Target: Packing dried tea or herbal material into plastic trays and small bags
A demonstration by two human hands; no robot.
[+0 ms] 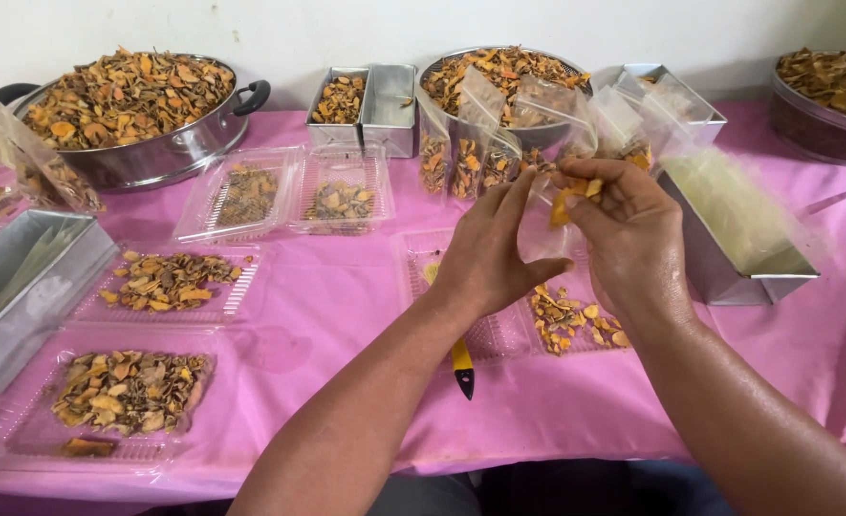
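Observation:
My left hand (490, 250) holds a small clear plastic bag (541, 234) open above the pink table. My right hand (629, 229) pinches several orange-yellow dried slices (570, 196) at the bag's mouth. Below the hands lies a clear tray (505, 335) with a small heap of the same dried slices (566, 320). A yellow and black pen-like tool (462, 365) lies under my left wrist. Behind the hands stand several filled clear bags (466, 153) leaning against a metal bowl.
A large metal pot (155, 158) and bowls (818, 129) of dried slices stand along the back. Clear trays (21, 435) with slices lie at the left. Metal tins (390, 110) sit at the back; one (729, 277) at the right holds empty clear bags.

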